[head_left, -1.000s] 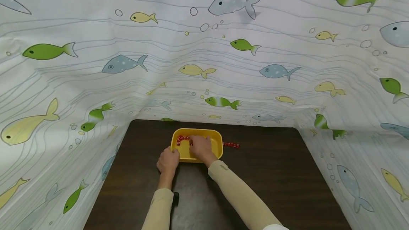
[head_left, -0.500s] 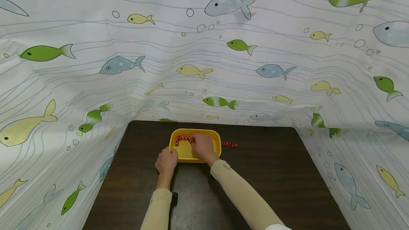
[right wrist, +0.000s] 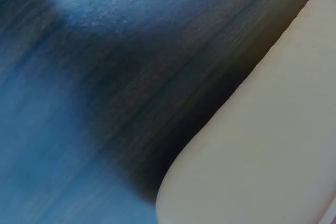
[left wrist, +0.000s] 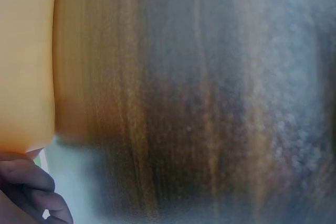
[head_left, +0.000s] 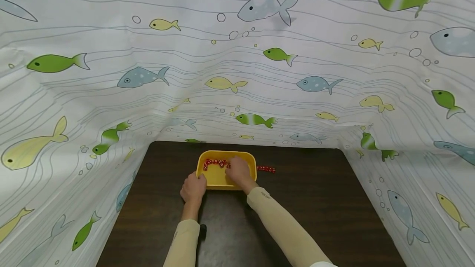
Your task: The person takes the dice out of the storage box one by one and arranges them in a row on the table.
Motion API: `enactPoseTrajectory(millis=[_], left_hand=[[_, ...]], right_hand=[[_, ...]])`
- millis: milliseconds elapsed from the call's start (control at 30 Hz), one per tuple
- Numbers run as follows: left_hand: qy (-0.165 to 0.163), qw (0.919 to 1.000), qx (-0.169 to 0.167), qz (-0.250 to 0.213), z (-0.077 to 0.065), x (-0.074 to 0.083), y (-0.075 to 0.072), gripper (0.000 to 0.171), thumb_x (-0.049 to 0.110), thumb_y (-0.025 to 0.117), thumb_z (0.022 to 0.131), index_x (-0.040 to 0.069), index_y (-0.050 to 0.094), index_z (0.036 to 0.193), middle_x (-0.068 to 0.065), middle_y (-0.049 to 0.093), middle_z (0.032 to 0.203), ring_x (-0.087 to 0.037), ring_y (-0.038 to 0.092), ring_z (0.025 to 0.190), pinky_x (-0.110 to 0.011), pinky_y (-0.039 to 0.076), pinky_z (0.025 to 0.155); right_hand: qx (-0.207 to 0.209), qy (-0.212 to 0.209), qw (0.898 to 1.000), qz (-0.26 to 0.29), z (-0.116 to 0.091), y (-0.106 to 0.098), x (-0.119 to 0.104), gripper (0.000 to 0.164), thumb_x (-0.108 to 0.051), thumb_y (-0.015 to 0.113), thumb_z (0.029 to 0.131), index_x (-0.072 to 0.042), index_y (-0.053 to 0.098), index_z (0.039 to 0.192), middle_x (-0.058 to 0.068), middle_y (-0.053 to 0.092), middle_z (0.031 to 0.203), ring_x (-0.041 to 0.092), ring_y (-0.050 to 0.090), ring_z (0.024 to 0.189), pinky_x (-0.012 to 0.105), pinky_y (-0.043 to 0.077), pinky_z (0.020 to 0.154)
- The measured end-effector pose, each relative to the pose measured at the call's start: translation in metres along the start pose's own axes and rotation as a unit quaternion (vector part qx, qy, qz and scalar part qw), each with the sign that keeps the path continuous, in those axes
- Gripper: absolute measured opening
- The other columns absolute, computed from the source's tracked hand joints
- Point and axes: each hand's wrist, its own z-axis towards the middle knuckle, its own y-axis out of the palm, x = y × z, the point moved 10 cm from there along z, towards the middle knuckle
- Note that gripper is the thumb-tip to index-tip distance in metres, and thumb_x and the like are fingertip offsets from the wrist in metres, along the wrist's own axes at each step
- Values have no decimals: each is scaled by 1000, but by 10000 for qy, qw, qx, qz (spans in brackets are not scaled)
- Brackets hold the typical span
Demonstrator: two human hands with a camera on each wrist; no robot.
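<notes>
A yellow tray (head_left: 213,180) sits toward the far end of the dark table. My left hand (head_left: 193,186) grips its near left corner, fingers curled at the rim; some of those fingers (left wrist: 31,182) show at the lower left of the left wrist view. Inside the tray, a bent line of small red dice (head_left: 213,162) runs along the left and back. My right hand (head_left: 238,170) reaches over the front rim and pinches a red die (head_left: 228,166) at the right end of that line. The back of the hand partly hides its fingertips.
Just right of the tray, a short row of red dice (head_left: 266,169) lies on the table (head_left: 315,201). A white fish-patterned sheet (head_left: 259,94) rises around the table's back and sides. A pale sleeve (right wrist: 262,129) fills much of the right wrist view.
Inside the tray my right hand has shifted to the right, and more dice show to its left. The left hand keeps its hold on the tray. The head view has shifted slightly.
</notes>
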Motion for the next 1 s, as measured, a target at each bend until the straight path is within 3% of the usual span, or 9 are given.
enactPoseTrajectory(millis=[100,267,567,833,1000], left_hand=[[14,10000,26,-7,0,1,-1,37,34,44,107,7,63,91,-8,54,72,-26,53,62,-39,37,59],[-8,10000,44,-27,0,3,-3,36,32,44,107,7,63,90,-8,53,72,-27,53,62,-39,37,59],[-53,10000,-4,-31,-1,1,-2,37,33,43,107,7,62,88,-8,54,72,-27,53,62,-39,37,58],[-9,10000,-23,16,-1,0,0,38,34,43,107,6,60,87,-8,53,70,-26,51,60,-40,36,57],[-1,10000,-14,3,-3,0,0,38,33,43,106,7,59,85,-8,51,70,-26,50,60,-39,36,57]], right_hand=[[-19,-6,10000,9,0,-1,2,20,-23,76,97,-10,79,111,3,71,102,18,57,88,37,54,87],[10,47,9998,188,-1,-7,5,29,-23,75,98,-9,78,124,6,74,120,20,63,99,42,56,100],[391,77,9985,362,-6,-26,8,32,-21,76,98,-9,78,127,8,76,130,27,69,120,47,53,111],[701,152,9964,462,-12,-48,13,29,-22,78,96,-10,81,122,8,76,119,27,67,110,52,47,113],[836,243,9945,587,-14,-54,20,30,-22,78,97,-10,80,124,9,74,118,27,65,106,51,48,104]])
